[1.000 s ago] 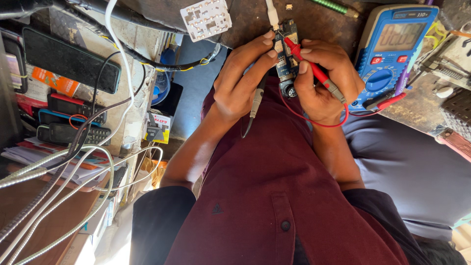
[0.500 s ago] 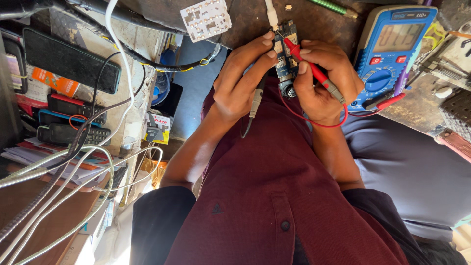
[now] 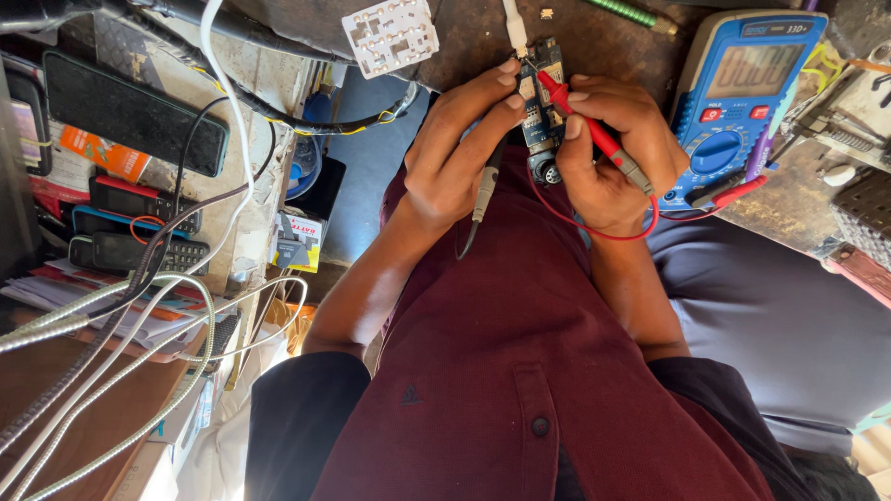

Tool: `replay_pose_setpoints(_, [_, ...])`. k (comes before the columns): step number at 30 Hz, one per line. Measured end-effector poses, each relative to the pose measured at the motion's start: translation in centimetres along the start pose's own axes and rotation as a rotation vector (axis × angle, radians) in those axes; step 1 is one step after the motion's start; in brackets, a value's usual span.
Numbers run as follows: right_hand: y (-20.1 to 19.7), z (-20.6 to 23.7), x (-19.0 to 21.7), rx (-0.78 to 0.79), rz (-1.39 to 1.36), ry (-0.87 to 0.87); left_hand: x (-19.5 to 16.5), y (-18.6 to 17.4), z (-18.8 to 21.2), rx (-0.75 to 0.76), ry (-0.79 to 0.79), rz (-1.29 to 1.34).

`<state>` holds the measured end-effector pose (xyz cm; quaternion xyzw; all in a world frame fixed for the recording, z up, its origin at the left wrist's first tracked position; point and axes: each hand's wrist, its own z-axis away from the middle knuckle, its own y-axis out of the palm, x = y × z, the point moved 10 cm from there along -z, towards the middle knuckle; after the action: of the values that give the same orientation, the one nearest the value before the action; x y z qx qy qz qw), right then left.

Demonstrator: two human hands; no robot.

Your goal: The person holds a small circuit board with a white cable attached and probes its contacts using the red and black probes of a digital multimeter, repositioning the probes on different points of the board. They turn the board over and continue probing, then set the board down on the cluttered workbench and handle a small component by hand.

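Circuit board: a small blue circuit board (image 3: 541, 111) is pinched between both hands at the near edge of a dark, worn workbench (image 3: 603, 37), just above the person's maroon shirt.
Left hand: the left hand (image 3: 459, 153) is closed on the board's left side, fingertips pressing its edge, with a black probe (image 3: 485, 186) tucked under the fingers and pointing down toward the shirt.
Right hand: the right hand (image 3: 613, 153) is closed around a red probe (image 3: 594, 134), held like a pen, tip touching the board's upper part.
Red lead: a thin red wire (image 3: 594, 232) loops below the right hand and runs off to its right.
Meter: a blue and grey multimeter (image 3: 742, 102) lies just right of the right hand, display facing up; its reading is too faint to tell.
Above the grip: a white cable (image 3: 513, 23) reaches the board's top end; a white perforated plate (image 3: 391, 35) lies up and left.
Far left of the grip: several dark phones (image 3: 130, 116) and tangled white cables (image 3: 121, 353) sit on shelves.
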<state>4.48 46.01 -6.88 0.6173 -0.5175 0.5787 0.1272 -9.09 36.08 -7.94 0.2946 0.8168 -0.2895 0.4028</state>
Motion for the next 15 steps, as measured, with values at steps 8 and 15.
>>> replay_pose_setpoints(8, [0.18, -0.16, 0.12, -0.006, -0.013, -0.009, -0.02, -0.48, -0.37, 0.014, 0.001, 0.003])
replay_pose_setpoints(15, [0.09, 0.15, -0.16, -0.009, -0.031, 0.007, -0.12, -0.53, -0.32, -0.012, 0.019, 0.028])
